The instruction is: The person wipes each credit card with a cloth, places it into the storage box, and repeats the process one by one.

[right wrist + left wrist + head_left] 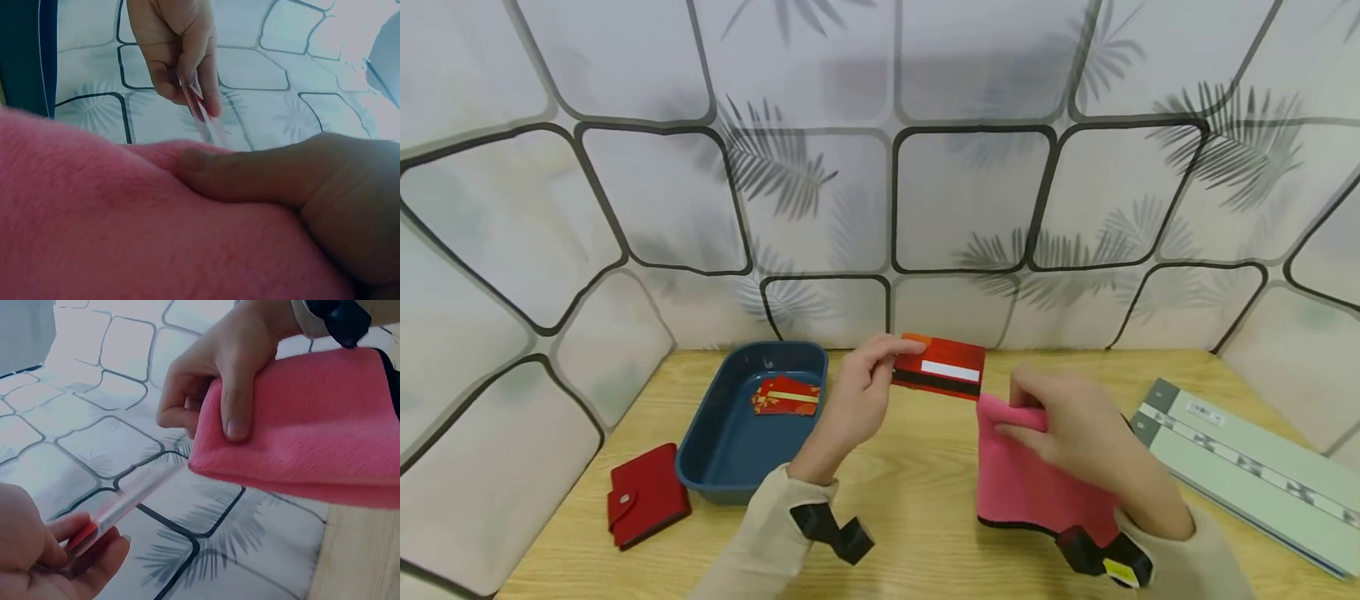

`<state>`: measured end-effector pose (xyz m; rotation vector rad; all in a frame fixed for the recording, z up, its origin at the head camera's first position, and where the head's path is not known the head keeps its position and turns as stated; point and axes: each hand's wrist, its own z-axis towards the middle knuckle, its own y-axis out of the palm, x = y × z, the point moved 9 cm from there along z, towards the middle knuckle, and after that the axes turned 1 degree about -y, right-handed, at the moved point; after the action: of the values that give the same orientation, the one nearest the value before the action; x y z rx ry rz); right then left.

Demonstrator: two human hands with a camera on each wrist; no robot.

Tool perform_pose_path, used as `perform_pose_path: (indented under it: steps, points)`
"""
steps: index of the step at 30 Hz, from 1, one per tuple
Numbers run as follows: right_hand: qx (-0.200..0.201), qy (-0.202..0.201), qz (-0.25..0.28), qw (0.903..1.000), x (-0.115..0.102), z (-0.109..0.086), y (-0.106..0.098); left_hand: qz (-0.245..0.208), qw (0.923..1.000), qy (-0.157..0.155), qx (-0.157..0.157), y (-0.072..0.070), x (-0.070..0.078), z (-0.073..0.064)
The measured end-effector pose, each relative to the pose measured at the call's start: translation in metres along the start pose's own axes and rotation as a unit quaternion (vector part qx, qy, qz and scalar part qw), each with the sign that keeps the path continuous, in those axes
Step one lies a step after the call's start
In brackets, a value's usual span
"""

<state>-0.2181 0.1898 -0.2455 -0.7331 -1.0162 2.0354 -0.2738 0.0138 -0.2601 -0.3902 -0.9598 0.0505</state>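
In the head view my left hand (859, 392) pinches a red card (951, 354) by its left end, thumb and fingers on either face. The card has a white strip and a dark stripe and is held up over the table. My right hand (1067, 421) grips a pink cloth (1015, 492) with a dark edge, its thumb pressed on the folded top. A corner of the cloth meets the card's lower right corner in the head view. The left wrist view shows the card (119, 509) nearly edge-on, pointing at the cloth (312, 425).
A blue tray (700, 454) at the left holds several red and gold cards (786, 396). Beside it lies a red wallet (651, 496) with a snap strap. A pale green binder-like object (1262, 475) lies at the right. A patterned curtain (970, 200) stands behind the wooden table (917, 508).
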Motion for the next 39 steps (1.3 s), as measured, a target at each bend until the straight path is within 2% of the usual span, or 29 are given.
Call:
perform_pose_path:
  steps: [5, 7, 9, 12, 18, 20, 22, 26, 31, 35, 39]
  points:
    - [-0.071, -0.047, 0.029, 0.9960, -0.008, -0.003, 0.013, -0.030, 0.9993, 0.016, -0.017, 0.003, -0.001, 0.000]
    - [-0.100, -0.059, 0.043, 0.9923, -0.011, -0.004, 0.018, -0.057, 0.9982, 0.010, -0.018, 0.003, -0.004, 0.000]
    - [-0.124, -0.070, 0.053, 0.9884, -0.015, -0.005, 0.023, -0.076, 0.9970, -0.003, -0.009, 0.002, -0.008, 0.000]
    - [-0.133, -0.079, 0.070, 0.9855, -0.017, -0.004, 0.026, -0.072, 0.9970, -0.022, 0.017, -0.001, -0.013, 0.000]
    - [-0.078, -0.081, 0.102, 0.9884, -0.019, -0.001, 0.021, 0.014, 0.9970, -0.025, 0.072, 0.000, -0.016, -0.003]
    - [-0.051, -0.089, 0.113, 0.9883, -0.021, 0.000, 0.018, 0.032, 0.9959, -0.031, 0.079, 0.003, -0.017, -0.005]
    - [-0.021, -0.103, 0.122, 0.9870, -0.024, 0.000, 0.016, 0.032, 0.9957, -0.043, 0.075, 0.007, -0.020, -0.007]
    - [0.038, -0.130, 0.122, 0.9833, -0.030, 0.002, 0.012, -0.038, 0.9952, -0.083, 0.035, 0.023, -0.029, -0.010]
    - [0.077, -0.123, 0.098, 0.9845, -0.029, 0.003, 0.011, -0.137, 0.9836, -0.108, -0.043, 0.050, -0.033, -0.014]
    - [0.118, -0.120, 0.060, 0.9839, -0.025, 0.003, 0.009, -0.155, 0.9785, -0.107, -0.085, 0.061, -0.031, -0.017]
    - [0.147, -0.121, 0.032, 0.9812, -0.023, 0.003, 0.009, -0.145, 0.9807, -0.081, -0.103, 0.064, -0.025, -0.018]
